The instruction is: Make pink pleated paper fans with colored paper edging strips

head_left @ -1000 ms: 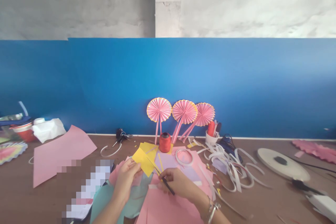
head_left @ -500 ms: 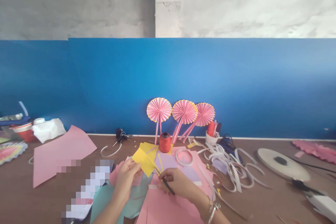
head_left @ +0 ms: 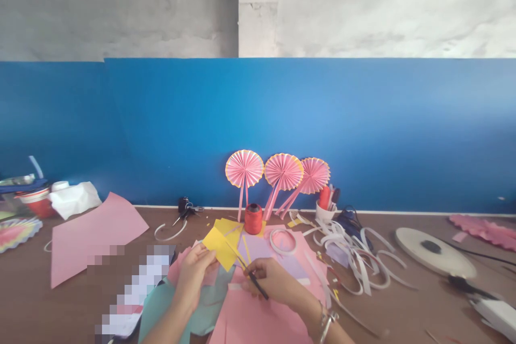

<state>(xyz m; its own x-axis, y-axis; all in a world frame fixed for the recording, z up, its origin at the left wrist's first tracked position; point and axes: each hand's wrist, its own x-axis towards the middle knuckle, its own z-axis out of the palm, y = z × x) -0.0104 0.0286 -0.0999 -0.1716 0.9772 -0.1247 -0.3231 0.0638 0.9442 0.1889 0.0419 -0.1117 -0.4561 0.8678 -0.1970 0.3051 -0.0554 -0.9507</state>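
Observation:
My left hand (head_left: 198, 266) pinches a small yellow sheet of paper (head_left: 220, 247) by its left edge. My right hand (head_left: 266, 278) is closed round a slim black-handled tool (head_left: 257, 285). The tool's thin front end reaches the right side of the yellow sheet; whether it is a knife or scissors I cannot make out. Both hands are above a pile of coloured paper, with a pink sheet (head_left: 253, 317) in front and a teal sheet (head_left: 161, 306) at the left. Just beyond the fingers stands a red thread spool (head_left: 253, 220), with a white ring (head_left: 282, 242) beside it.
Pink pleated paper fans (head_left: 244, 169) lean against the blue panel (head_left: 181, 118). Curled white strips (head_left: 363, 263) and a round white reel (head_left: 435, 252) lie to the right. At the left are a large pink sheet (head_left: 92, 242), a blurred-out flat object (head_left: 137, 295) and keys (head_left: 187, 208).

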